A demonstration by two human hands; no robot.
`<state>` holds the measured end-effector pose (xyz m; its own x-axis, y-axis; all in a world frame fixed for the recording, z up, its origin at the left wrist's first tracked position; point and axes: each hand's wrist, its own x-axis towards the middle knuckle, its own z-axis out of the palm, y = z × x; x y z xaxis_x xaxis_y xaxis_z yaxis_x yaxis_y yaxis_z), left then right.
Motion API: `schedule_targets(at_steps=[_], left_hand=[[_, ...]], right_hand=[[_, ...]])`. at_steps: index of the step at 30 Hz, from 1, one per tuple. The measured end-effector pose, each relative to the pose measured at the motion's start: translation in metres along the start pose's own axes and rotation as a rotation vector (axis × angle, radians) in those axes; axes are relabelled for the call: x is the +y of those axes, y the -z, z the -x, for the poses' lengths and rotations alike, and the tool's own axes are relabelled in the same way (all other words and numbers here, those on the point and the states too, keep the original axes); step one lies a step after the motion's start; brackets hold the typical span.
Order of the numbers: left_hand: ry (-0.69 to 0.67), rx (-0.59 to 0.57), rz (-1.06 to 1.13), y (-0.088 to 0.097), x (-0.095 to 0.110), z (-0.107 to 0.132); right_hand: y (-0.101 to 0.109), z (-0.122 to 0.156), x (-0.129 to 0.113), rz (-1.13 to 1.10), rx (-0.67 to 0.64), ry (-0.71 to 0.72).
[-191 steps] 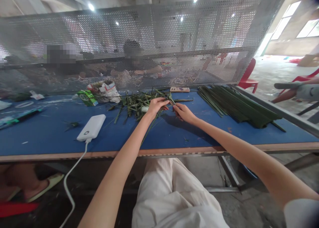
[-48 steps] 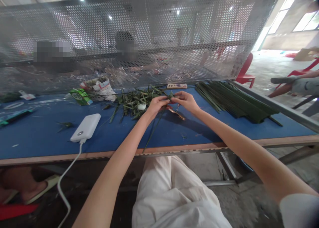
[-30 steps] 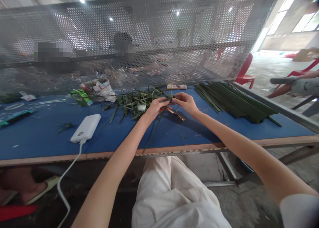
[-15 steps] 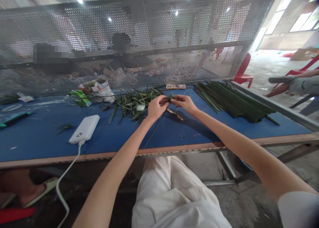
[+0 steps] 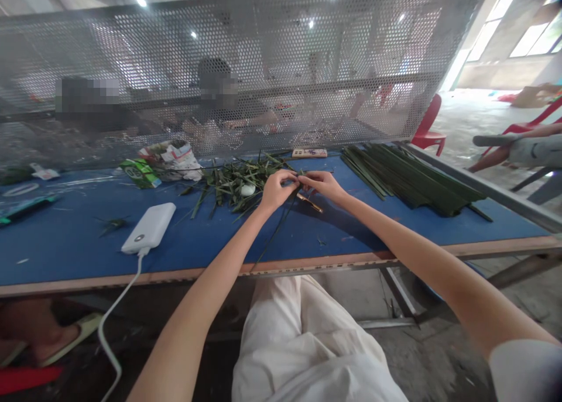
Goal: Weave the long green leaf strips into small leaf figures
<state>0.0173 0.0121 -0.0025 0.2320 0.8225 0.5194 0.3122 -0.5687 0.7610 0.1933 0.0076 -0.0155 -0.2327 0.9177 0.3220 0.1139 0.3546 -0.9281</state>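
Note:
My left hand (image 5: 275, 188) and my right hand (image 5: 324, 184) meet over the blue table (image 5: 79, 232), both pinched on a small folded green leaf piece (image 5: 297, 181) between their fingertips. A long thin leaf strip (image 5: 274, 235) trails from it toward the table's front edge. Just beneath my right hand lies a pair of gold-coloured scissors (image 5: 309, 202). Behind my left hand is a loose pile of cut leaf scraps (image 5: 232, 179) with a small white object (image 5: 247, 189) in it.
A stack of long green leaves (image 5: 413, 178) lies at the right. A white power bank (image 5: 149, 227) with a cable sits at the left. A green packet (image 5: 140, 172), crumpled wrappers (image 5: 175, 155) and a perforated metal screen (image 5: 263, 68) with people behind it line the back.
My hands have drawn closer together on the leaf piece, fingers shifting around it. The trailing strip swung slightly. Scissors appeared on the table since the earliest frame.

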Motion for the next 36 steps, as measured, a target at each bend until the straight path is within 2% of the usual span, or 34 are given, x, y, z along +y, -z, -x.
schedule_targets(at_steps=[5, 11, 14, 18, 27, 29, 31, 34, 36], left_hand=[[0.139, 0.019, 0.083, -0.004, 0.002, -0.002], [0.15, 0.049, 0.063, -0.002, 0.003, -0.004], [0.203, 0.048, 0.076, -0.004, -0.002, -0.005], [0.274, 0.065, 0.135, -0.006, -0.009, -0.006], [0.269, 0.004, 0.232, -0.001, -0.003, -0.004], [0.221, 0.003, 0.156, -0.001, -0.004, -0.004], [0.11, -0.009, -0.013, -0.001, -0.006, -0.002], [-0.086, -0.079, -0.225, -0.003, -0.009, 0.0], [-0.167, -0.128, -0.268, -0.003, -0.011, 0.0]], right_hand=[[0.002, -0.003, 0.001, 0.05, -0.031, 0.069], [0.004, -0.008, 0.005, 0.154, -0.052, 0.14], [0.005, -0.009, 0.008, 0.206, -0.046, 0.154], [0.005, -0.01, 0.008, 0.225, -0.037, 0.128], [0.002, -0.002, -0.002, 0.065, 0.008, 0.02], [0.001, -0.001, -0.003, 0.055, 0.005, 0.011], [0.0, -0.001, -0.002, 0.061, 0.0, 0.011], [-0.001, -0.002, 0.001, 0.067, -0.01, 0.009], [-0.002, -0.002, 0.002, 0.053, -0.018, -0.01]])
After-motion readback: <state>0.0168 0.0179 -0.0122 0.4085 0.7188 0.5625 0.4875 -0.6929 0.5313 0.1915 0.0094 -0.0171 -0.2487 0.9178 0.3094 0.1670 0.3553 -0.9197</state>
